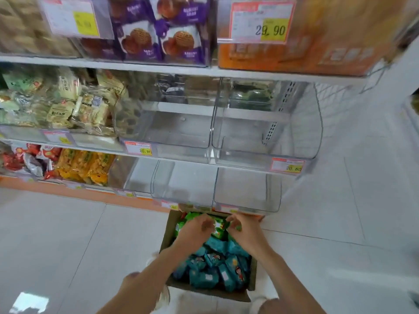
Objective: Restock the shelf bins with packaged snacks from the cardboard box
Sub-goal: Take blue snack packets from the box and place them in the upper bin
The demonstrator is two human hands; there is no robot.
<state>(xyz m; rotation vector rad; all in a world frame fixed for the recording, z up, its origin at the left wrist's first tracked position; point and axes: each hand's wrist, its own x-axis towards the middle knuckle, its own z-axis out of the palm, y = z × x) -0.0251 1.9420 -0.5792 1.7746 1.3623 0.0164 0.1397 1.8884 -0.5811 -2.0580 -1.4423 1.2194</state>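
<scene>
An open cardboard box (166, 232) stands on the floor below the shelves. It holds green snack packets (218, 230) at its far end and several teal snack packets (215, 268) nearer me. Both hands reach into the far end. My left hand (197, 227) curls its fingers onto the green packets. My right hand (241, 227) pinches the green packets from the other side. Directly above the box, two clear bins (183, 184) on the bottom shelf hold nothing. Two more clear bins (181, 130) on the middle shelf also hold nothing.
Left bins hold yellow packets (88, 166), red packets (13, 157) and pale packets (68, 103). The top shelf has purple cookie bags (158, 30) and an orange carton (294, 51) behind price tags. White tiled floor (68, 241) spreads left and right of the box.
</scene>
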